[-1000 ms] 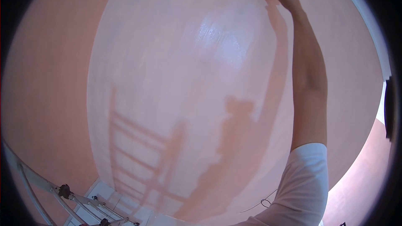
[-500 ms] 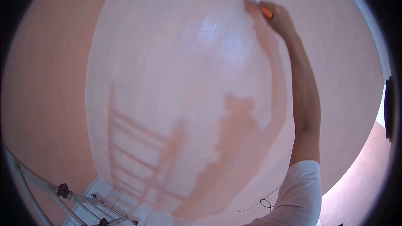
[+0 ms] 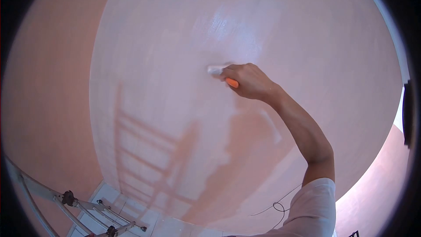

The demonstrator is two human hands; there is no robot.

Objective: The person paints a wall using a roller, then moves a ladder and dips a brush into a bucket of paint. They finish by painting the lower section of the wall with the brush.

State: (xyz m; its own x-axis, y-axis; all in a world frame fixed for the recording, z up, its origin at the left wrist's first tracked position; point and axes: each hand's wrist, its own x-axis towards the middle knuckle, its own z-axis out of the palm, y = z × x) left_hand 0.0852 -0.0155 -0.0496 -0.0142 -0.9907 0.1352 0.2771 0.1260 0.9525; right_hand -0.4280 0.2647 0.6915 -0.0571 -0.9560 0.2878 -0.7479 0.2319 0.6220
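- Mid-frame, an orange-handled tool [image 3: 232, 82] could streak the pink wall [image 3: 153, 61] if pressed unevenly.
- The right hand [image 3: 249, 81] grips it; loosening could drop it.
- Left hand unseen; state unknown.
- Lower left, a bump could shift the ladder [image 3: 47, 189].

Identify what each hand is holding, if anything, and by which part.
The right hand grips a brush-like tool by its orange handle; the left hand is out of view, so its hold cannot be told.
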